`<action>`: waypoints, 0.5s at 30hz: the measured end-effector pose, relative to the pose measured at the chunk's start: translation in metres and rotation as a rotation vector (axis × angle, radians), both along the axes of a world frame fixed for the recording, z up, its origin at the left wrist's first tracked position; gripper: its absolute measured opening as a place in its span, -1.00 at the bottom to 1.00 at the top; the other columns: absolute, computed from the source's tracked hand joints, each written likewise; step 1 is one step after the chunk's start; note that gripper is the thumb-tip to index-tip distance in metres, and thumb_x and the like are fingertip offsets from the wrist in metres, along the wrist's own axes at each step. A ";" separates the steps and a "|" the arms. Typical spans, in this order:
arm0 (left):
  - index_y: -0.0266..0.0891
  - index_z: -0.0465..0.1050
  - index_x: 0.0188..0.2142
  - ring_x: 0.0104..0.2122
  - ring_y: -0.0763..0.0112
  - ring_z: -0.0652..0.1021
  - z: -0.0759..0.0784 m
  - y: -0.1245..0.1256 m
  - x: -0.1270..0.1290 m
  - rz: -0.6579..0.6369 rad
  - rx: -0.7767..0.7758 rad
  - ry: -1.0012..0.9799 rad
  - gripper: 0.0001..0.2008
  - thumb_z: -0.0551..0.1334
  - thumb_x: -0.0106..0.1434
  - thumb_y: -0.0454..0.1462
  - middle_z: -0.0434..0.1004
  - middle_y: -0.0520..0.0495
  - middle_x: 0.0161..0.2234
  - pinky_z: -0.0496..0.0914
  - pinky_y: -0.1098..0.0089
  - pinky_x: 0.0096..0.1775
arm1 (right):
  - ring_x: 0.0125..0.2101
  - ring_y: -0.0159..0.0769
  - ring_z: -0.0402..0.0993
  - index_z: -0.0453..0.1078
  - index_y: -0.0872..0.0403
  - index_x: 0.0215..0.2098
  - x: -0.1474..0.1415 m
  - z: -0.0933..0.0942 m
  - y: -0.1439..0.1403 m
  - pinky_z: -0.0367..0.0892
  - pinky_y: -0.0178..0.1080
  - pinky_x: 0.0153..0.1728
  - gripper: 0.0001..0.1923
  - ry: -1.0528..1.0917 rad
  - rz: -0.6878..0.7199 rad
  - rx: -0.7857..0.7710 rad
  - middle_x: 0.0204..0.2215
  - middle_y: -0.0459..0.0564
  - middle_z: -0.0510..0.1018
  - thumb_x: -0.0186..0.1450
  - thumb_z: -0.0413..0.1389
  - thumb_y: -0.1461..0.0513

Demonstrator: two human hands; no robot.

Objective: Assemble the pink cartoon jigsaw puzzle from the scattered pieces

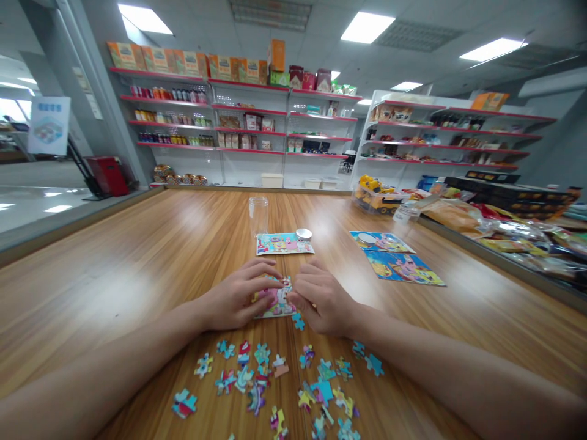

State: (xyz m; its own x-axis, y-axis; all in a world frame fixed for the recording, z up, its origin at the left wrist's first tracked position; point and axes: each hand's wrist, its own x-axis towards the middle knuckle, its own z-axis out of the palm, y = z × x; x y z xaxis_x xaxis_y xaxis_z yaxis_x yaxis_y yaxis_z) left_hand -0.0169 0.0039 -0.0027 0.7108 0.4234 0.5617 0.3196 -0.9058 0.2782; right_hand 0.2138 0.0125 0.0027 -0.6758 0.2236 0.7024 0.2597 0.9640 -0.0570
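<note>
Fitting pieces: left hand [236, 299] and right hand [321, 299] both rest on a small joined patch [274, 304] of the puzzle on the table [137, 256], fingers curled and pressing its top edge; whether either pinches a separate piece I cannot tell. Progress looks early: the patch is only a fraction, and roughly 20 loose pieces [275, 379] lie scattered just nearer the person, unplaced. Beyond the hands lie a picture card [279, 244], a lid [303, 233] touching it and a clear jar [258, 214]. 2 more pictures [394, 256] lie to the right. Open wood left and ahead; the right edge is crowded with packaged goods [504, 226].
</note>
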 end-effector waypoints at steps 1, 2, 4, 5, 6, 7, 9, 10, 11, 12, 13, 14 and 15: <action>-0.23 0.43 0.01 0.07 0.17 0.38 0.000 0.000 0.000 0.002 0.019 -0.017 -0.77 0.13 0.39 -0.35 0.45 -0.20 -0.05 0.33 0.09 0.13 | -0.50 -0.31 0.17 0.14 0.07 -0.55 -0.001 -0.001 0.001 0.03 -0.19 -0.36 -0.66 0.023 0.000 0.001 -0.59 -0.10 0.29 0.41 -0.04 0.28; -0.24 0.43 0.00 0.05 0.18 0.40 0.000 0.001 0.000 0.003 0.041 -0.038 -0.78 0.14 0.39 -0.35 0.46 -0.20 -0.08 0.35 0.10 0.11 | -0.50 -0.32 0.17 0.14 0.07 -0.55 -0.001 -0.002 0.001 0.04 -0.20 -0.36 -0.65 0.036 0.001 -0.004 -0.60 -0.11 0.29 0.41 -0.02 0.27; -0.24 0.44 -0.03 0.01 0.19 0.42 0.000 0.002 0.001 0.005 0.083 -0.079 -0.81 0.17 0.38 -0.33 0.48 -0.19 -0.13 0.38 0.11 0.07 | -0.47 -0.31 0.22 0.26 0.09 -0.48 -0.001 -0.004 0.003 0.07 -0.20 -0.34 -0.73 0.029 0.005 -0.026 -0.57 -0.10 0.33 0.41 0.01 0.27; -0.24 0.44 -0.05 -0.01 0.19 0.43 0.000 0.002 0.001 0.006 0.099 -0.093 -0.82 0.18 0.38 -0.33 0.49 -0.19 -0.15 0.39 0.11 0.06 | -0.44 -0.30 0.25 0.32 0.10 -0.40 -0.001 -0.005 0.003 0.10 -0.20 -0.32 -0.80 0.013 0.007 -0.037 -0.53 -0.09 0.36 0.40 0.02 0.28; -0.24 0.45 -0.06 -0.03 0.20 0.44 0.001 0.003 0.001 0.005 0.112 -0.104 -0.83 0.19 0.38 -0.33 0.49 -0.18 -0.17 0.39 0.11 0.05 | -0.41 -0.29 0.28 0.36 0.10 -0.32 0.000 -0.005 0.004 0.11 -0.20 -0.30 -0.86 -0.002 0.012 -0.043 -0.49 -0.08 0.39 0.40 0.01 0.30; -0.24 0.45 -0.07 -0.05 0.20 0.45 0.001 0.004 0.002 0.001 0.122 -0.111 -0.84 0.19 0.38 -0.33 0.50 -0.18 -0.19 0.40 0.11 0.03 | -0.38 -0.28 0.29 0.38 0.10 -0.25 0.001 -0.005 0.004 0.13 -0.19 -0.29 -0.88 -0.016 0.014 -0.044 -0.46 -0.06 0.41 0.39 0.01 0.33; -0.24 0.45 -0.10 -0.09 0.22 0.46 0.000 0.005 0.002 -0.012 0.140 -0.122 -0.87 0.19 0.37 -0.34 0.51 -0.16 -0.22 0.42 0.13 0.00 | -0.36 -0.26 0.30 0.41 0.10 -0.17 0.002 -0.005 0.004 0.14 -0.19 -0.27 -0.83 -0.039 0.013 -0.042 -0.43 -0.05 0.41 0.38 0.00 0.36; -0.24 0.46 -0.12 -0.10 0.23 0.46 -0.001 0.006 0.002 -0.020 0.150 -0.128 -0.88 0.19 0.37 -0.35 0.51 -0.16 -0.24 0.42 0.15 -0.02 | -0.35 -0.25 0.29 0.43 0.09 -0.15 0.002 -0.005 0.004 0.14 -0.18 -0.27 -0.81 -0.045 0.014 -0.041 -0.43 -0.05 0.41 0.37 0.00 0.37; -0.25 0.46 -0.14 -0.11 0.23 0.45 -0.002 0.006 0.002 -0.027 0.159 -0.133 -0.89 0.20 0.37 -0.36 0.51 -0.15 -0.25 0.43 0.16 -0.04 | -0.35 -0.25 0.29 0.44 0.09 -0.13 0.003 -0.006 0.004 0.14 -0.18 -0.27 -0.79 -0.048 0.015 -0.041 -0.44 -0.05 0.40 0.36 0.00 0.37; -0.25 0.46 -0.15 -0.12 0.23 0.45 -0.003 0.007 0.002 -0.031 0.167 -0.138 -0.90 0.20 0.36 -0.37 0.51 -0.15 -0.26 0.44 0.17 -0.06 | -0.35 -0.24 0.28 0.45 0.08 -0.11 0.003 -0.006 0.004 0.14 -0.18 -0.27 -0.78 -0.050 0.017 -0.042 -0.44 -0.05 0.39 0.36 0.01 0.37; -0.26 0.46 -0.16 -0.13 0.23 0.44 -0.004 0.007 0.002 -0.032 0.173 -0.142 -0.90 0.20 0.36 -0.39 0.50 -0.15 -0.27 0.44 0.17 -0.07 | -0.35 -0.24 0.28 0.45 0.08 -0.09 0.003 -0.006 0.004 0.15 -0.18 -0.27 -0.76 -0.049 0.018 -0.045 -0.44 -0.05 0.39 0.36 0.01 0.37; -0.26 0.46 -0.16 -0.13 0.23 0.44 -0.005 0.007 0.001 -0.032 0.176 -0.146 -0.90 0.20 0.35 -0.40 0.50 -0.15 -0.27 0.44 0.18 -0.08 | -0.35 -0.24 0.28 0.46 0.08 -0.06 0.003 -0.006 0.004 0.15 -0.18 -0.27 -0.74 -0.046 0.022 -0.046 -0.44 -0.05 0.38 0.36 0.01 0.37; -0.26 0.45 -0.16 -0.14 0.23 0.44 -0.005 0.007 0.001 -0.029 0.177 -0.147 -0.89 0.20 0.35 -0.40 0.49 -0.16 -0.27 0.44 0.19 -0.09 | -0.36 -0.24 0.27 0.46 0.07 -0.04 0.003 -0.006 0.004 0.15 -0.18 -0.28 -0.73 -0.044 0.026 -0.043 -0.45 -0.05 0.38 0.37 0.00 0.37</action>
State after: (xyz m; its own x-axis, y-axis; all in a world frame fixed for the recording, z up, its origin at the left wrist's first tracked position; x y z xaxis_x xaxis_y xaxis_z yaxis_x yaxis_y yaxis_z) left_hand -0.0163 0.0110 -0.0080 0.6264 0.2896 0.7237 0.2601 -0.9529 0.1562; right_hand 0.2173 0.0168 -0.0035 -0.7117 0.2348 0.6621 0.2377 0.9674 -0.0875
